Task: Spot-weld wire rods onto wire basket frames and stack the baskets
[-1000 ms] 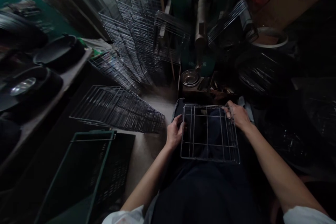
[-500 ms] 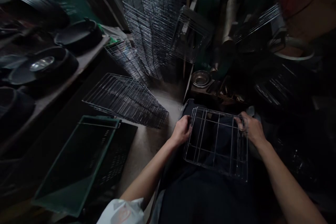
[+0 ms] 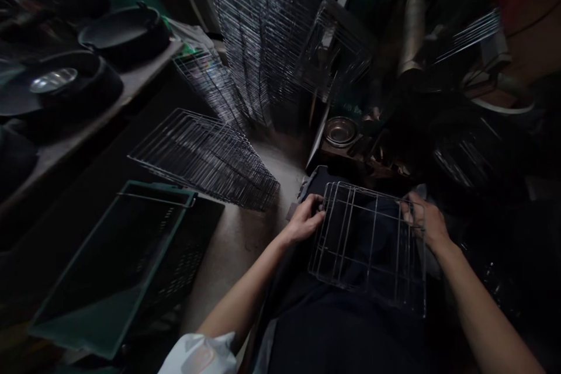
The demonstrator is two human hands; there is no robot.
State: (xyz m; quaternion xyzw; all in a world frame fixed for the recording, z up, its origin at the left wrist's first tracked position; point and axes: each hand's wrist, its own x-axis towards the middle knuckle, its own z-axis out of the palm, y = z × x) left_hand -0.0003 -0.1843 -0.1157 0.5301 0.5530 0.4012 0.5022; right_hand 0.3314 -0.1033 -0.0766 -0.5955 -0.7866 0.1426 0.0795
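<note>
A rectangular wire rack of thin metal rods lies over my dark-clothed lap. My left hand pinches its left edge near the far corner, thumb and fingers closed on the wire. At the opposite side my right hand has its fingers curled round the right edge wires, with part of the fingers behind the rods. To the left of my left hand, a stack of similar wire racks leans over the floor.
A green plastic crate stands at lower left. Tall stacks of wire racks rise ahead. Black pans line a bench on the left. Small metal dishes sit on a low surface ahead, beside a pale pipe.
The view has shifted slightly, and the rack with both hands appears a little lower and further right. Both hands keep hold of it; the left fingers look slightly more raised.
</note>
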